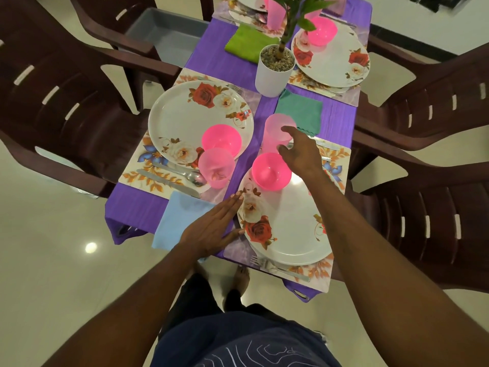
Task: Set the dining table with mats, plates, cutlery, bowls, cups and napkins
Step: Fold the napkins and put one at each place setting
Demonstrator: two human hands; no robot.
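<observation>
Count on the bench (206, 62) — four floral plates (185, 120), three pink bowls (221, 139), three pink cups (215, 168) in clear sight. Napkins — three: one green (246, 41), one teal (301, 109), one blue (180, 218). One potted plant (275, 67). Chairs (60, 102) visible: four. One grey bin (169, 30).

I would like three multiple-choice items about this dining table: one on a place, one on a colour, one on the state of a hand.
1. Where is the nearest pink bowl?
A. on the flowered plate
B. on a chair
C. on the floor

2. What colour is the napkin under the left hand?
A. green
B. light blue
C. red

3. How is the left hand?
A. a fist
B. gripping a fork
C. flat, fingers straight

Key: 1 A, the bowl sits on the plate's far edge; 2 B, the cloth shows light blue; 3 C, straight fingers lie flat.
</observation>
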